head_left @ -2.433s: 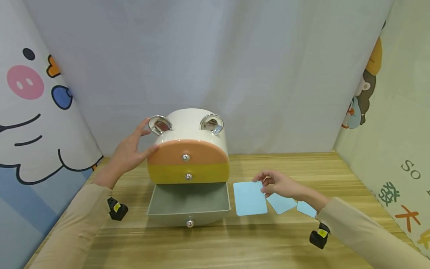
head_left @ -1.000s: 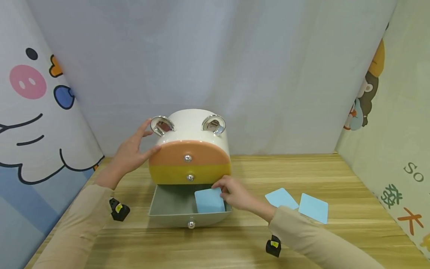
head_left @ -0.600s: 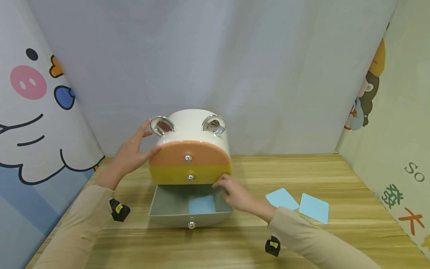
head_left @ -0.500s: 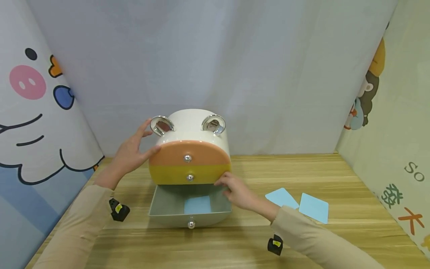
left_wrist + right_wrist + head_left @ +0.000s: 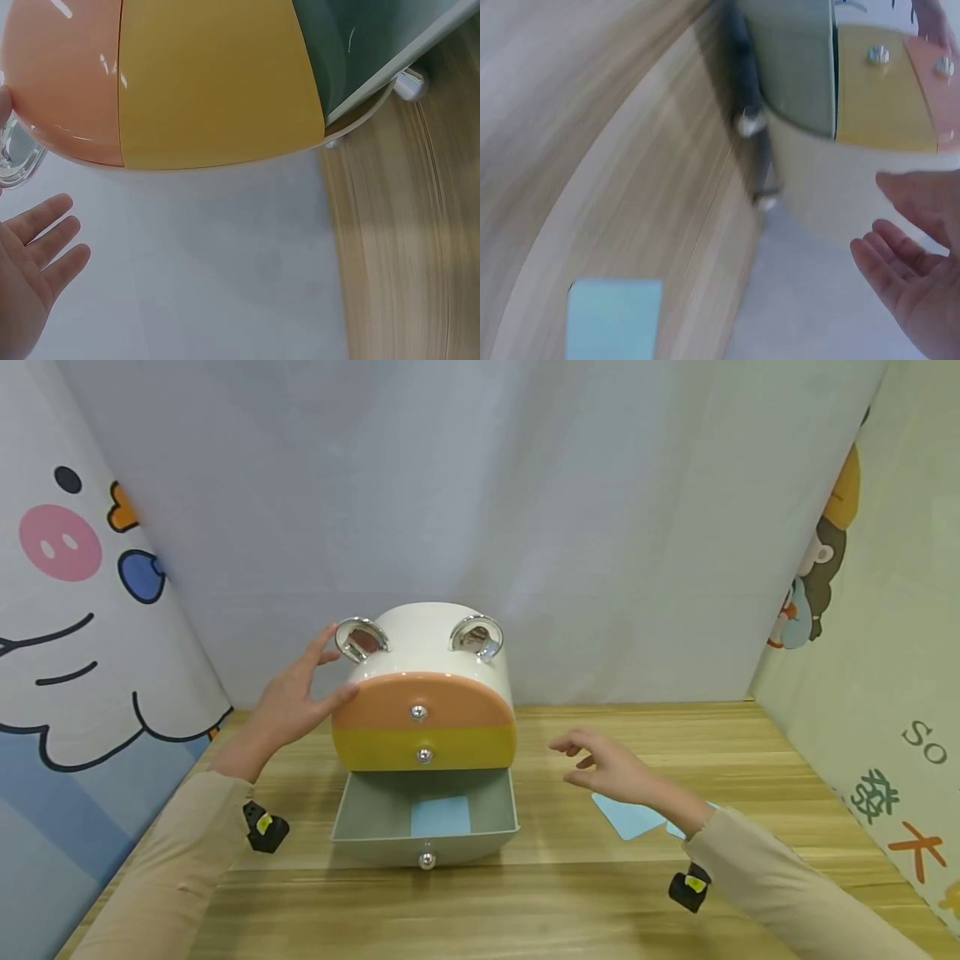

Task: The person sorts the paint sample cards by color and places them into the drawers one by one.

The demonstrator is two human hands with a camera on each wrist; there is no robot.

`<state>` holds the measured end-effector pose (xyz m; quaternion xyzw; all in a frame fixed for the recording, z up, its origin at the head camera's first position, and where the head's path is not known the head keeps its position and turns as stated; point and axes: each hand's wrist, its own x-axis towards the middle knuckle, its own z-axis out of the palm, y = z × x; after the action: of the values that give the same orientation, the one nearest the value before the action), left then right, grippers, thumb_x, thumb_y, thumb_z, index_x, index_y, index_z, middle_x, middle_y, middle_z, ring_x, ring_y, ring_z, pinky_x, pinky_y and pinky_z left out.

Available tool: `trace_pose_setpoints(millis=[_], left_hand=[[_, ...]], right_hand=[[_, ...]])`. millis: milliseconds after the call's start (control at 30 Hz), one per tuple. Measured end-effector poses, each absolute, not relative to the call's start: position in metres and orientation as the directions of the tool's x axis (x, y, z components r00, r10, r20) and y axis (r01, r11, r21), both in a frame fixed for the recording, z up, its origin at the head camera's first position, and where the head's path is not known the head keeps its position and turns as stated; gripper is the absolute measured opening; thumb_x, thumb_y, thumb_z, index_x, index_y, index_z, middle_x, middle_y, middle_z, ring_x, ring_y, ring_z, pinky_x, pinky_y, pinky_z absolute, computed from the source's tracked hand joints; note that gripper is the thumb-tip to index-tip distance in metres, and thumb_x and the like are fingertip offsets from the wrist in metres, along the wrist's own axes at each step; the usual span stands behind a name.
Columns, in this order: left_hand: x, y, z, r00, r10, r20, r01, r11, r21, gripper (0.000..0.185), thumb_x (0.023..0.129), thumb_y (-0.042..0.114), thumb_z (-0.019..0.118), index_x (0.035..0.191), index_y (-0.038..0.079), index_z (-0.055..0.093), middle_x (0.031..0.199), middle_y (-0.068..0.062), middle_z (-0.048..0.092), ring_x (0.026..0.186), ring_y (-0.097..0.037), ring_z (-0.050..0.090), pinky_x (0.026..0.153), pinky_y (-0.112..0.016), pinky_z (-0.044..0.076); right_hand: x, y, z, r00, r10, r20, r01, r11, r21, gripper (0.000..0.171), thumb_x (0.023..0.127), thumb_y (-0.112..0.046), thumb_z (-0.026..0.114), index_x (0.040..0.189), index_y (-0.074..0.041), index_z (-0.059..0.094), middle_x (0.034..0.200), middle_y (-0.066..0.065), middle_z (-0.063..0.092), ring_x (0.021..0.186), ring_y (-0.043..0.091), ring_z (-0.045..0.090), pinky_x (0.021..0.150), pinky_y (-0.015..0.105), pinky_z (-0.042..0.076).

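Now one blue card (image 5: 440, 816) is seen lying flat on the floor of the open bottom drawer (image 5: 424, 835) of the small cabinet (image 5: 423, 693), where a second ago it was still being lowered in at the fingertips. The right hand (image 5: 611, 768) has been drawn back out of the drawer and is held above the desk (image 5: 525, 902), empty, fingers loosely spread, near the remaining blue cards (image 5: 628, 817) toward the desk's right edge. The left hand (image 5: 296, 697) is kept flat against the cabinet's left side, fingers straight, gripping nothing. From this, one card's placement can be judged finished, with the drawer left pulled out and the other cards not yet moved.
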<state>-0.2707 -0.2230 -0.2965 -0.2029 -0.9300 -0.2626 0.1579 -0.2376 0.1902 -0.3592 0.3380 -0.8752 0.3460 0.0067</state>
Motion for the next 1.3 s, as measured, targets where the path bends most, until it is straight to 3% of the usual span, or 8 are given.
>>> trace_pose_setpoints(millis=[233,433,733,900,1067,1300], left_hand=[[-0.268,-0.223,-0.295,-0.874,0.29,0.39,0.45,0.786,0.424,0.081,0.088,0.04,0.055,0.148,0.019,0.004,0.134,-0.022,0.044,0.121,-0.047,0.036,0.092,-0.063,0.031],[-0.269,-0.225,-0.297,-0.87,0.289,0.399,0.455,0.784,0.422,0.082,0.088,0.041,0.055,0.148,0.019,0.004,0.133,-0.022,0.044,0.121,-0.047,0.036,0.091,-0.064,0.031],[-0.269,-0.224,-0.298,-0.868,0.293,0.402,0.46,0.779,0.425,0.081,0.088,0.041,0.055,0.148,0.02,0.004,0.134,-0.022,0.044,0.121,-0.046,0.037,0.091,-0.064,0.031],[-0.27,-0.223,-0.297,-0.87,0.289,0.4,0.457,0.778,0.43,0.081,0.088,0.041,0.055,0.148,0.021,0.004,0.134,-0.021,0.043,0.121,-0.047,0.036,0.091,-0.064,0.031],[-0.27,-0.222,-0.297,-0.87,0.286,0.4,0.455,0.78,0.431,0.082,0.088,0.042,0.055,0.148,0.022,0.003,0.135,-0.022,0.043,0.121,-0.047,0.035,0.091,-0.065,0.03],[-0.269,-0.222,-0.297,-0.87,0.287,0.401,0.455,0.781,0.428,0.082,0.088,0.042,0.055,0.148,0.023,0.003,0.134,-0.022,0.043,0.121,-0.047,0.035,0.091,-0.065,0.03]], right_hand=[[-0.251,0.256,-0.382,-0.816,-0.565,0.12,-0.51,0.608,-0.608,0.052,0.076,-0.006,0.07,0.122,0.006,0.049,0.121,0.023,0.05,0.107,0.039,0.046,0.085,0.049,0.046],[-0.252,0.279,-0.405,-0.867,-0.499,0.021,-0.412,0.692,-0.593,0.065,0.071,-0.014,0.076,0.122,0.011,0.046,0.121,0.026,0.048,0.108,0.042,0.043,0.086,0.054,0.042],[-0.246,0.282,-0.431,-0.916,-0.401,-0.001,-0.333,0.763,-0.554,0.087,0.064,-0.029,0.082,0.125,0.016,0.04,0.118,0.029,0.045,0.107,0.045,0.045,0.085,0.052,0.043],[-0.244,0.28,-0.439,-0.942,-0.337,0.016,-0.303,0.825,-0.477,0.094,0.06,-0.038,0.082,0.124,0.017,0.041,0.114,0.026,0.047,0.097,0.034,0.05,0.078,0.045,0.047],[-0.24,0.273,-0.445,-0.966,-0.251,0.062,-0.255,0.884,-0.391,0.093,0.057,-0.049,0.08,0.115,0.017,0.05,0.104,0.023,0.051,0.086,0.027,0.05,0.071,0.041,0.047],[-0.232,0.263,-0.443,-0.985,-0.164,0.056,-0.173,0.915,-0.364,0.087,0.056,-0.044,0.081,0.109,0.019,0.054,0.096,0.021,0.052,0.079,0.025,0.047,0.063,0.035,0.044]])
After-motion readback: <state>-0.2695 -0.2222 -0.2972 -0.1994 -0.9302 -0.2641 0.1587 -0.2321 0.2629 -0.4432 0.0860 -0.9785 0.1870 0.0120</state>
